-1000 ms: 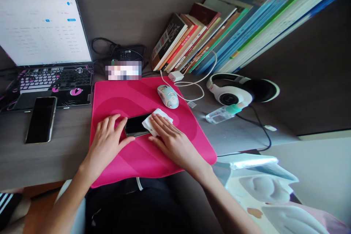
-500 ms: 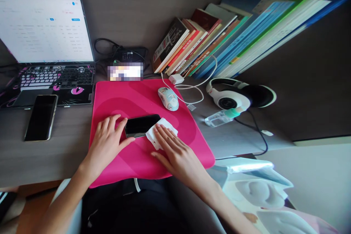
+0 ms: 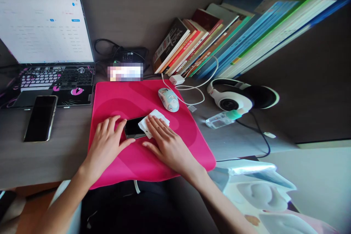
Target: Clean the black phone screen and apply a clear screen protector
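A black phone (image 3: 133, 128) lies screen up on a pink desk mat (image 3: 120, 164). At its left end, my left hand (image 3: 107, 139) holds it in place, thumb along the near edge and forefinger at the left edge, the other fingers curved onto the mat. My right hand (image 3: 164, 139) lies over a folded white tissue (image 3: 160, 116), pressing it with its fingers together onto the phone's screen. The tissue and fingers hide the phone's right part.
A patterned mouse (image 3: 168, 99) sits on the mat beyond my right hand. Leftward are a second phone (image 3: 40, 119) and an open laptop (image 3: 49, 29). Rightward are a clear bottle (image 3: 219, 120), headphones (image 3: 233, 100), a white charger (image 3: 177, 79) with cable, and leaning books (image 3: 203, 44).
My right hand has slid left and slightly away from me with the tissue, which now covers more of the phone's screen. My left hand and the phone have stayed in place.
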Tool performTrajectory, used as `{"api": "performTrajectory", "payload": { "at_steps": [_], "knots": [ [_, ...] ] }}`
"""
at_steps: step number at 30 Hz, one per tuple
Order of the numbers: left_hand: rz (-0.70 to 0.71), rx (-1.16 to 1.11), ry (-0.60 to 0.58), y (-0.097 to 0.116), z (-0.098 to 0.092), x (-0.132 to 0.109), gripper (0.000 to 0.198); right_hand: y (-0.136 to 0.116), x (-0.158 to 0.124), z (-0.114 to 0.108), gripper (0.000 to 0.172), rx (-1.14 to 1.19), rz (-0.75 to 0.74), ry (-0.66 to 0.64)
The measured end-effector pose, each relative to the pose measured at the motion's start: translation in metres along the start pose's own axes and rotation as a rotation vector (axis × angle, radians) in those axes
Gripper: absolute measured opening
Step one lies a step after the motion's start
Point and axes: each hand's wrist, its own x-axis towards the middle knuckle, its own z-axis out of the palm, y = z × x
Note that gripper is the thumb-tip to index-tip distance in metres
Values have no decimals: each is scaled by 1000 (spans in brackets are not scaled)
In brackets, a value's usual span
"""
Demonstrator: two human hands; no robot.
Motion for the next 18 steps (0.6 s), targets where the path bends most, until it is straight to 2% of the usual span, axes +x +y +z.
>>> {"api": "performTrajectory", "payload": {
  "at_steps": [6,11,14,18],
  "knots": [
    [6,-20,-19,-2,0,-1,60,-18,-20,-4,88,-8,-64,-6],
    [11,-31,-14,-6,3,-2,58,-10,9,4,75,25,-74,-36],
    [8,-15,-9,-7,4,-3,59,-8,26,10,75,34,-76,-25],
    [-11,-13,4,-5,6,-3,64,-21,18,10,79,23,-75,-22]
  ]
}}
